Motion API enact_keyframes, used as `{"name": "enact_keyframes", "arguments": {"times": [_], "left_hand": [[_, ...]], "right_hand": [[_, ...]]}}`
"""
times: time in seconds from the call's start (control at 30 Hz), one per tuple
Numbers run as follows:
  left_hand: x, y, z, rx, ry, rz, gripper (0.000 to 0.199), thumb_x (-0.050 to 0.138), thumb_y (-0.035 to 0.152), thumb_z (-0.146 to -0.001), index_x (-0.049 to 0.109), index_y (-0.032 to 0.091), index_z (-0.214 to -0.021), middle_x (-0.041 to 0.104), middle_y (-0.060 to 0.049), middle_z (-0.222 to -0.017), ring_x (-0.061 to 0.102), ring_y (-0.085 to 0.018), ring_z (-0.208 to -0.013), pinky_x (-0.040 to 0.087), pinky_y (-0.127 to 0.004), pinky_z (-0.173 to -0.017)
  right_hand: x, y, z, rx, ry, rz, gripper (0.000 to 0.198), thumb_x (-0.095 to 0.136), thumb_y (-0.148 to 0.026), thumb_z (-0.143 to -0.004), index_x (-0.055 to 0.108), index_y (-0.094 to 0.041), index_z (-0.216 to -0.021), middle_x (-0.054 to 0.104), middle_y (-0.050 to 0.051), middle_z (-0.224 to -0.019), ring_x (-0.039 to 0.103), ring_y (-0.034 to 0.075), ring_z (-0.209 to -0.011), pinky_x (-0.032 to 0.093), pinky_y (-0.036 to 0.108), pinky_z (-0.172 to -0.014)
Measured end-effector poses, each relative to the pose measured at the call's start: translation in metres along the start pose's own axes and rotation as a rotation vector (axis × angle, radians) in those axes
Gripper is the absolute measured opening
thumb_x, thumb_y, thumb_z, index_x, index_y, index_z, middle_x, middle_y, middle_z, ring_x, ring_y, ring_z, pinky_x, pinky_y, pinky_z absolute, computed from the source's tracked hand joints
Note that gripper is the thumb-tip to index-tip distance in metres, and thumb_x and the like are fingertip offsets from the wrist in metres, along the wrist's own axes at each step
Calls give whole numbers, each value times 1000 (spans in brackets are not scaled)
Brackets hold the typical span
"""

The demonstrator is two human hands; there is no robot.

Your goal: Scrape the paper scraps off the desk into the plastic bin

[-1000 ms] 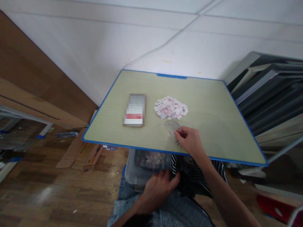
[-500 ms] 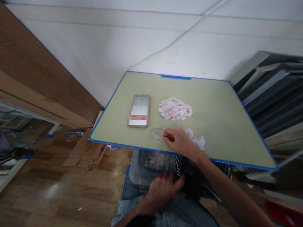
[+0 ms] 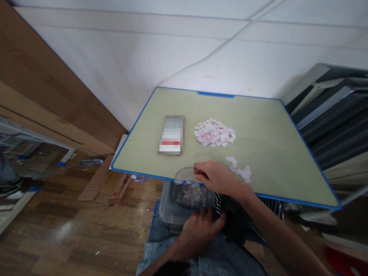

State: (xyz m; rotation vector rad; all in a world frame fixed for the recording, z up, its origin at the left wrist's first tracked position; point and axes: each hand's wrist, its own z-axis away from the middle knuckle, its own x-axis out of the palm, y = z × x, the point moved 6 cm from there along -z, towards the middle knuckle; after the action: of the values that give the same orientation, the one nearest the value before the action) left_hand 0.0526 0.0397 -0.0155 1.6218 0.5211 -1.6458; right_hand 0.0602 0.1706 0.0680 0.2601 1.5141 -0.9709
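The right hand [image 3: 217, 176] has its grip closed on a transparent half-round protractor [image 3: 183, 174] at the blue front edge of the desk [image 3: 270, 153]. The protractor's curve faces the wall [image 3: 120, 53]; its long axis roughly follows this edge. The left hand [image 3: 199, 230] lies by a clear plastic box [image 3: 166, 211]; its grip one cannot tell.

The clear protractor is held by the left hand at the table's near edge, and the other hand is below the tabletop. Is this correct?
No: the head view shows the right hand holding the protractor at the table's near edge; the left hand is below.
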Motion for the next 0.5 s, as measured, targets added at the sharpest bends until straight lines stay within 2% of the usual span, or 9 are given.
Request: {"name": "enact_keyframes", "arguments": {"times": [0.33, 0.5], "left_hand": [[1, -1, -1, 0, -28, 13, 42, 38, 20, -88, 27, 19, -128, 57, -10, -96, 56, -20, -78, 48, -27, -57], [0, -1, -1, 3, -23, 12, 42, 38, 21, -88, 27, 20, -128, 57, -10, -96, 57, -21, -77, 49, -29, -54]], "right_hand": [[-6, -16, 14, -125, -5, 40, 17, 41, -22, -86, 50, -17, -72, 59, 0, -69, 47, 10, -59, 19, 25, -54], [-12, -5, 14, -56, 29, 91, 16, 41, -22, -87, 50, -16, -75, 59, 1, -69, 49, 11, -60, 21, 25, -55]]}}
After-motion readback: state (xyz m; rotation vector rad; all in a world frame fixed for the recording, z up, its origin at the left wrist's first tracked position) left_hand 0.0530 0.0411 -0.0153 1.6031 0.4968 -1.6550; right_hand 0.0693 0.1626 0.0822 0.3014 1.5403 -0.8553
